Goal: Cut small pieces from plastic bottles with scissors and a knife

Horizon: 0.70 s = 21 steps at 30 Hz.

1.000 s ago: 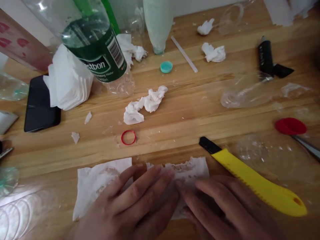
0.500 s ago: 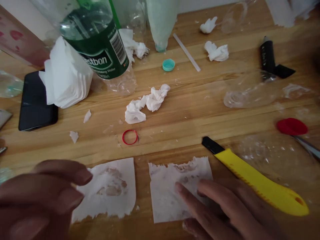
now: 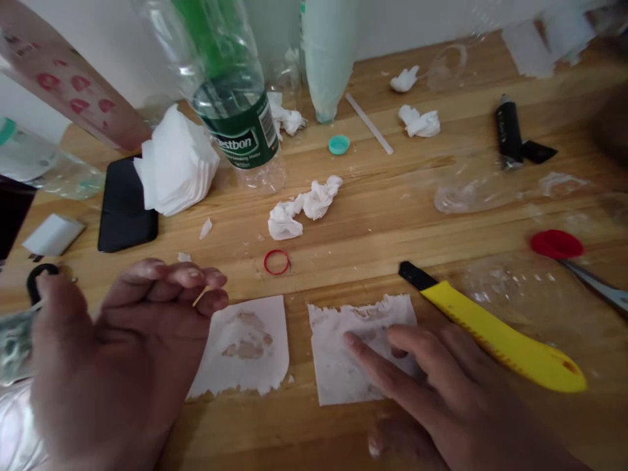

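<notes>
My left hand (image 3: 122,347) is raised palm up at the lower left, fingers loosely curled and apart, holding nothing. Behind its fingertips lies a torn white tissue piece (image 3: 269,314) with a damp, see-through patch. My right hand (image 3: 441,386) rests on a second tissue piece (image 3: 338,379), its index fingertip touching the ragged-edged paper and the other fingers spread. That piece shows faint grey damp spots. Just beyond my right hand lies a yellow utility knife (image 3: 510,337) with a black tip.
Farther back are a red ring (image 3: 276,262), crumpled tissue (image 3: 318,198), a teal cap (image 3: 338,144), a green-labelled water bottle (image 3: 250,140), stacked napkins (image 3: 179,167) and a black phone (image 3: 125,209). Red-handled scissors (image 3: 557,244), clear plastic (image 3: 471,190) and a black tube (image 3: 509,131) lie right.
My left hand has turned from a near-pinch to an opened palm and drawn back from the left tissue. My right hand stays on its tissue. The camera view has shifted.
</notes>
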Tool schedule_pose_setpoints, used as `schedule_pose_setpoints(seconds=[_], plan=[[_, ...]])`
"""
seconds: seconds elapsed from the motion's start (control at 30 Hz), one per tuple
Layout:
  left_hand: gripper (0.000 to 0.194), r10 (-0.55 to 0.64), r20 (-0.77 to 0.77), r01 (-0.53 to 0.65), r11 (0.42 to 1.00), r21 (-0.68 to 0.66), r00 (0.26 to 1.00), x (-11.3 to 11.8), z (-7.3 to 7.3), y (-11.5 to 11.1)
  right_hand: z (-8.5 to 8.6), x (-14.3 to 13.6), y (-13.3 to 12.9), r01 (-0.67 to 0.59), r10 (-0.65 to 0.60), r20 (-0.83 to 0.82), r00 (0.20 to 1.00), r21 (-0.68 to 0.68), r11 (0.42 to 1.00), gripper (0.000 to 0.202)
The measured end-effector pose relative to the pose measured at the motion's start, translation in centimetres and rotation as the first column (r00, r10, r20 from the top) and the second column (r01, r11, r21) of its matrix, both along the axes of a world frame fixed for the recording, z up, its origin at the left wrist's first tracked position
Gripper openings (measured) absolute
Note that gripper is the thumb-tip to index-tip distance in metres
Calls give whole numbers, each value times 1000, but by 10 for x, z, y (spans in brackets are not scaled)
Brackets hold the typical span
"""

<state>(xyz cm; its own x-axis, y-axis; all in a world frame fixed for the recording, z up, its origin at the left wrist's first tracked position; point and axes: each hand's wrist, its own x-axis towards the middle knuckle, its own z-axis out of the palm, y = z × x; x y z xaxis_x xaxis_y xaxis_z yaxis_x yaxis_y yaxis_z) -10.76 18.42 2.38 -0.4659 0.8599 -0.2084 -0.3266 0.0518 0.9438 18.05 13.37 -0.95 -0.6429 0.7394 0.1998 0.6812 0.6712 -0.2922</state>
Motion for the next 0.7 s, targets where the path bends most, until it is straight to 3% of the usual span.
schedule_pose_setpoints(seconds=[0.1, 0.17, 0.33, 0.47, 0.57, 0.7], plan=[[52, 66, 203, -63, 998, -21, 977, 3, 6, 3, 0, 5, -5, 106, -106, -77, 991, -6, 994, 60], [45, 54, 254, -49, 999, -24, 966, 0, 3, 3, 0, 7, -5, 193, -186, -176, 967, 22, 981, 55], [44, -111, 130, 104, 993, 62, 985, -13, -13, 3, -2, 4, 0, 325, -284, -345, 895, 66, 943, 24], [52, -179, 41, 170, 971, 170, 983, -17, -14, 2, 2, 2, -3, 276, -207, -423, 883, 109, 955, 16], [55, -168, 55, 151, 960, 237, 984, -17, -11, 1, 19, -7, -8, 191, -132, -441, 888, 92, 977, 13], [61, -159, 91, 128, 952, 277, 983, -17, -12, 2, 43, -44, -2, 78, -73, -344, 936, 2, 997, 5]])
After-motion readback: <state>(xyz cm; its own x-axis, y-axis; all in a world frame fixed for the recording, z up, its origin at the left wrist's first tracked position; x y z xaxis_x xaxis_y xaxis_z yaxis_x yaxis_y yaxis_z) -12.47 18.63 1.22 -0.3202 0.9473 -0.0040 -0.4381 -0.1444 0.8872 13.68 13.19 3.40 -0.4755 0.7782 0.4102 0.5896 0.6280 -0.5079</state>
